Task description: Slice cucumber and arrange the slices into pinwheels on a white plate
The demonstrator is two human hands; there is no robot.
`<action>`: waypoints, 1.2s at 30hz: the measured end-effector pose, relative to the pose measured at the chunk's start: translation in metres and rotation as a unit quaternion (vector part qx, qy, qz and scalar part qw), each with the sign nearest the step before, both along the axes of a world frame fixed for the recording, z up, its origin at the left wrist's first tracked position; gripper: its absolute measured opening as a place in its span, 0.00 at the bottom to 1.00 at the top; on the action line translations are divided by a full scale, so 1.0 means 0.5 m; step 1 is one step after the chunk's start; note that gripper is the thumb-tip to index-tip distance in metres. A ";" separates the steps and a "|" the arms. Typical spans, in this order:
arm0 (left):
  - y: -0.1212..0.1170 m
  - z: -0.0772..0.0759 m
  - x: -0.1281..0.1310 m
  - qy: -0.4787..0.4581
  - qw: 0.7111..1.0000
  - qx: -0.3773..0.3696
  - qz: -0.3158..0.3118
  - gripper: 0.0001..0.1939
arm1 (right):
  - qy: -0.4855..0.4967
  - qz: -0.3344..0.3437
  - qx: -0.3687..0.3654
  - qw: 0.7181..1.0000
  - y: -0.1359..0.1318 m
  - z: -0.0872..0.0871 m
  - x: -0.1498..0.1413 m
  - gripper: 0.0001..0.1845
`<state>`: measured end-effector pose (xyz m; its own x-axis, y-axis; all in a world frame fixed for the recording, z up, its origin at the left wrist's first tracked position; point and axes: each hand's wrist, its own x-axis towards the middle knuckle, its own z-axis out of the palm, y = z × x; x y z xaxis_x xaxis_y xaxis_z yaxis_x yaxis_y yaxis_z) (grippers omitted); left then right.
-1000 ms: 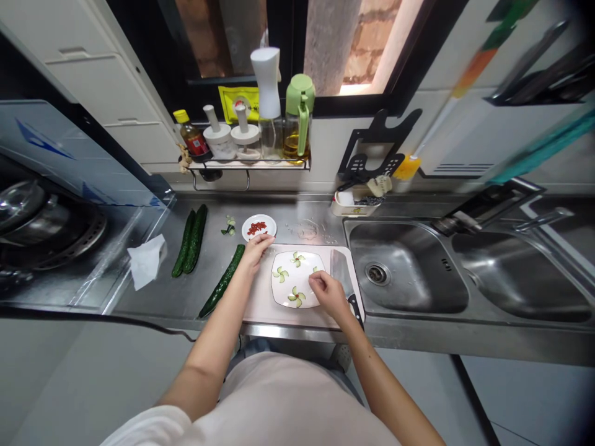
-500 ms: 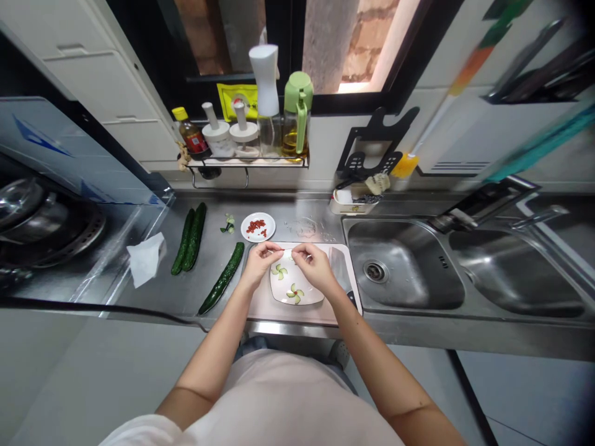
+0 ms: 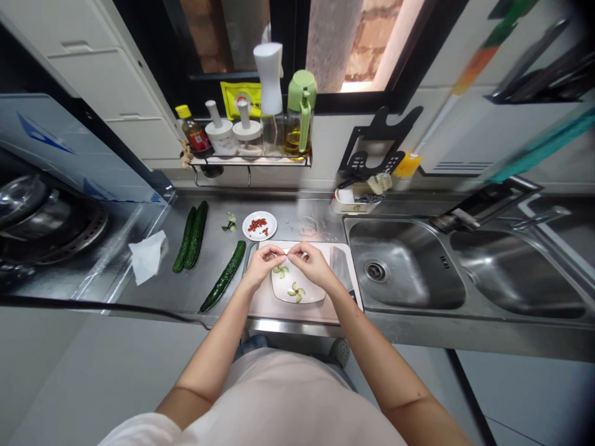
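Over the far edge of a white squarish plate (image 3: 286, 294), my left hand (image 3: 263, 265) and my right hand (image 3: 313, 266) meet, fingertips pinched together. A small red piece showed at the left fingertips a moment ago; the fingers now mostly hide it. What the right pinch holds cannot be made out. On the plate, a cucumber pinwheel with a red centre (image 3: 296, 292) lies near the front and another pinwheel (image 3: 280, 271) at the left; my hands cover the rest. Beyond them, a small white dish (image 3: 246, 230) holds red bits (image 3: 258, 226) that look like goji berries.
Under the plate is a pale cutting board (image 3: 260, 310), a knife (image 3: 341, 269) on its right side. Whole cucumbers (image 3: 223, 277) lie to the left, with green scraps (image 3: 229, 222) and a white tissue (image 3: 147, 257). A double sink (image 3: 406, 266) is at right; a condiment rack (image 3: 251, 161) hangs behind.
My left hand has come from the red-bits dish to the plate, a red piece at its fingertips. My right hand has moved left from the plate's right side, and the fingertips have met.
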<state>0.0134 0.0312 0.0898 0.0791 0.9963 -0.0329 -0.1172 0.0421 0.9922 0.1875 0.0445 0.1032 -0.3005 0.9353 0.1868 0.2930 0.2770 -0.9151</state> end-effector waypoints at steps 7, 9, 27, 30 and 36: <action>-0.004 -0.011 -0.006 0.009 1.000 -0.026 -0.009 0.14 | -0.029 0.008 -0.006 1.000 -0.001 -0.008 -0.009 0.07; -0.004 -0.018 -0.009 0.013 0.999 -0.030 -0.003 0.15 | -0.042 0.003 0.004 0.999 0.002 -0.018 -0.012 0.07; -0.019 -0.151 -0.040 0.398 0.913 -0.003 0.085 0.07 | -0.384 0.087 0.088 0.915 0.009 -0.150 -0.039 0.11; -0.019 -0.153 -0.033 0.425 0.901 -0.016 0.085 0.07 | -0.398 0.092 0.089 0.908 0.011 -0.157 -0.043 0.12; -0.014 -0.159 -0.021 0.453 0.887 -0.020 0.081 0.07 | -0.411 0.092 0.089 0.903 0.014 -0.163 -0.047 0.12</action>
